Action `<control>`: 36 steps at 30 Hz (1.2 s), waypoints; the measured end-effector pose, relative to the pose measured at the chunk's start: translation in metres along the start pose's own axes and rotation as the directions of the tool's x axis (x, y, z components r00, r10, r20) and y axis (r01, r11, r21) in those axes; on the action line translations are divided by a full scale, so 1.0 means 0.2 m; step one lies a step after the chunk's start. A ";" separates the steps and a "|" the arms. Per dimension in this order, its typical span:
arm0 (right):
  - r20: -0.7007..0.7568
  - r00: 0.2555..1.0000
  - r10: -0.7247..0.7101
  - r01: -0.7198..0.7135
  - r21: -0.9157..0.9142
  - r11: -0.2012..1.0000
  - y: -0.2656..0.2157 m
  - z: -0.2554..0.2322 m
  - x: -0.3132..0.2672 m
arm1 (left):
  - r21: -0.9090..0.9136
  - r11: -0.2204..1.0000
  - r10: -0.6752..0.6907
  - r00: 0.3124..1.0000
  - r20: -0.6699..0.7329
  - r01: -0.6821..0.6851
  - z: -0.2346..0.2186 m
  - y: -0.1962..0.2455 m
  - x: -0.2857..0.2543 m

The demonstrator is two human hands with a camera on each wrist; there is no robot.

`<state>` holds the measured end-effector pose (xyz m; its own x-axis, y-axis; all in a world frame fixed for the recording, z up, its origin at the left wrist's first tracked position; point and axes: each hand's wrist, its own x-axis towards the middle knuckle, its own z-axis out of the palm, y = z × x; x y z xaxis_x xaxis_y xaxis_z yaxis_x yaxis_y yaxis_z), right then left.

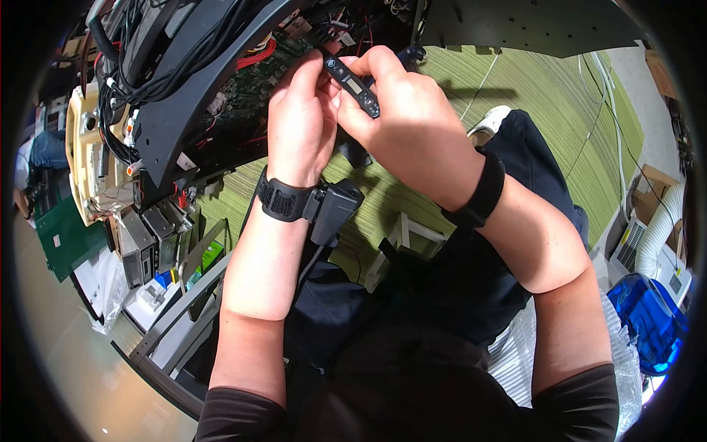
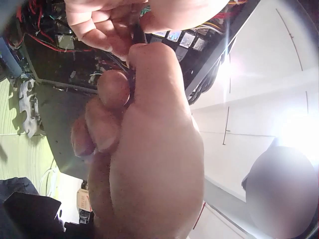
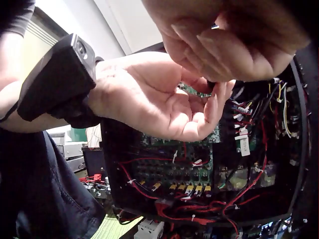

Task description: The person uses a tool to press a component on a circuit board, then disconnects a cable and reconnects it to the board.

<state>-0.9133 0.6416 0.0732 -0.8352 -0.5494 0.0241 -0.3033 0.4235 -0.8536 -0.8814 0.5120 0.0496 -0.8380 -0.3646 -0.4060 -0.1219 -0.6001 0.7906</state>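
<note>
In the head view a slim black device (image 1: 352,87) with a small display slants between the two hands. My right hand (image 1: 420,121) grips it with curled fingers and thumb. My left hand (image 1: 300,121) is close beside it, thumb and index finger pinched at its upper end. The left wrist view has my left hand (image 2: 149,134) pinching a thin dark piece whose shape is mostly hidden by the fingers. Behind the hands, in the right wrist view, is a green circuit board (image 3: 199,172) with red wires, inside a black housing.
Black cables (image 1: 166,81) run over the housing's curved edge at the upper left. Metal boxes (image 1: 140,247) and a green panel (image 1: 70,236) are at the left. At the right are a white ribbed hose (image 1: 660,228) and a blue plastic item (image 1: 648,320). Green striped carpet lies below.
</note>
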 end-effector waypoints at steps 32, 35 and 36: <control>0.025 1.000 0.000 0.000 -0.001 1.000 0.01 -0.01 0.02 | -0.055 0.998 -0.014 1.000 -0.012 0.013 0.00 -0.02 0.02; 0.026 1.000 0.006 -0.006 -0.002 1.000 0.00 -0.01 0.02 | -0.055 0.998 -0.007 1.000 -0.006 0.006 0.00 -0.02 0.02; 0.046 0.997 0.055 -0.055 -0.007 0.998 0.00 -0.02 0.02 | -0.053 0.999 -0.004 1.000 -0.002 0.004 -0.01 -0.03 0.03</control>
<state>-0.9178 0.6419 0.0752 -0.8288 -0.5575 -0.0468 -0.2603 0.4584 -0.8498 -0.8843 0.5120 0.0426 -0.8365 -0.3636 -0.4099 -0.0965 -0.6387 0.7634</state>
